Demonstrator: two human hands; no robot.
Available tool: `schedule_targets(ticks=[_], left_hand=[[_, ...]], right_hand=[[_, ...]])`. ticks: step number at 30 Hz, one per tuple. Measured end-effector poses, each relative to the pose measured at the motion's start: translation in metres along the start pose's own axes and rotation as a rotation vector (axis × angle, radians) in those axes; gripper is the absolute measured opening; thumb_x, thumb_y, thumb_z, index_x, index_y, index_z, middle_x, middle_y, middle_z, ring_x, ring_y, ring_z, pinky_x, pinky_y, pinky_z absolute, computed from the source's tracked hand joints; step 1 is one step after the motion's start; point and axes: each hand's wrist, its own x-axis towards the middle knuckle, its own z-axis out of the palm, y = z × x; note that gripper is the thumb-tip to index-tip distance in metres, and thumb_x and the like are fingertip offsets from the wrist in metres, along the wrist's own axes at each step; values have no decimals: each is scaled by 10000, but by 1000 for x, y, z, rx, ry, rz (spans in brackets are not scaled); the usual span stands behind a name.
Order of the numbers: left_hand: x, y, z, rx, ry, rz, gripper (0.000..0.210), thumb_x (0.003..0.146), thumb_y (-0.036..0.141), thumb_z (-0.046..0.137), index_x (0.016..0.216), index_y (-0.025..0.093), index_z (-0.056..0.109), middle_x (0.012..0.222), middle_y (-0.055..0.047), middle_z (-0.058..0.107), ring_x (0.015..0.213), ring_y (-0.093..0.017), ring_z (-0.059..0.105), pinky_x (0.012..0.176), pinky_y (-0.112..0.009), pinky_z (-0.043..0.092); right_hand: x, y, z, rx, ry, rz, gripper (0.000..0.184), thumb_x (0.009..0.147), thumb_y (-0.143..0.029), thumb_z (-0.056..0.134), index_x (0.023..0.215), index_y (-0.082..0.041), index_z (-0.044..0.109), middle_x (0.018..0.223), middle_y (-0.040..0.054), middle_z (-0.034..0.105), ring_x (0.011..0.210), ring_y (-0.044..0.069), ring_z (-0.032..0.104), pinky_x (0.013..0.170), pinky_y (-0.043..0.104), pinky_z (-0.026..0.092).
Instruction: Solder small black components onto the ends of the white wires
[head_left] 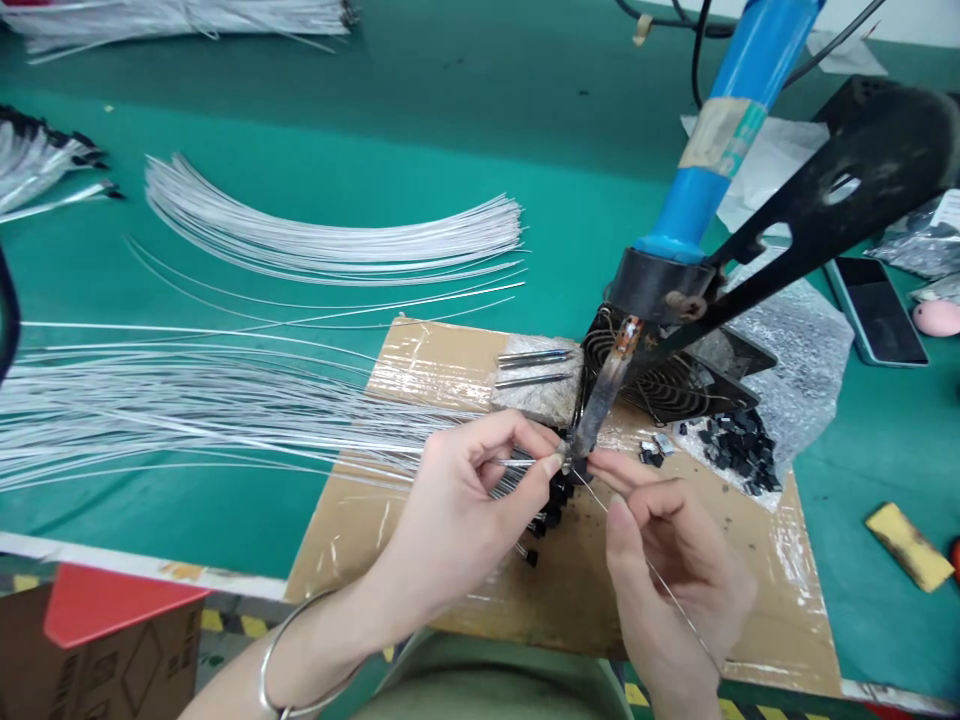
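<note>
A white wire (pixel 517 463) is pinched by the left hand (pixel 469 505) beside the tip of a blue soldering iron (pixel 686 205); a thin metallic strand (pixel 679 603) is held by the right hand (pixel 679 560).

I can read no word, number or brand for certain. Above my fingers (pixel 622 522), the blue soldering iron (pixel 763 58) wears a pale tape label (pixel 712 135) with green marks I can't make out. The brown carton (pixel 97 655) below the counter (pixel 360 130) bears dark print, too blurred for me. Far right, a white label (pixel 947 212) is illegible, and yellow-and-black striping (pixel 232 622) marks the floor.
</note>
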Motion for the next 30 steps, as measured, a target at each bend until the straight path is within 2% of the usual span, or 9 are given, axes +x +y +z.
schedule_targets(ticks=[10,18,26,30], left_hand=[[0,-1,1,19,1,5,117,816,222,674,718,182,725,831,-61,829,614,-141,599,472,-235,301],[-1,-2,0,33,-6,32,110,818,199,661,718,189,706,829,-58,826,629,-142,612,466,-232,293],[-3,-1,1,30,7,68,124,832,184,667,715,185,709,786,-55,802,598,-135,602,476,-230,349],[-2,0,2,-4,7,76,131,834,158,661,716,185,708,785,-45,812,626,-134,643,528,-214,440]], right_hand=[[-1,-2,4,-2,31,34,187,989,-161,675,824,-240,633,1197,73,856,1080,210,837,975,313,655],[-3,-2,3,-47,33,20,162,986,-204,706,844,-247,642,1206,55,854,1102,186,824,994,287,638],[-4,-3,3,-46,44,26,164,972,-185,732,838,-245,661,1178,70,857,1067,210,834,989,329,658],[-4,-2,2,-48,42,21,170,987,-173,709,839,-236,656,1192,80,854,1092,209,828,1001,328,650]])
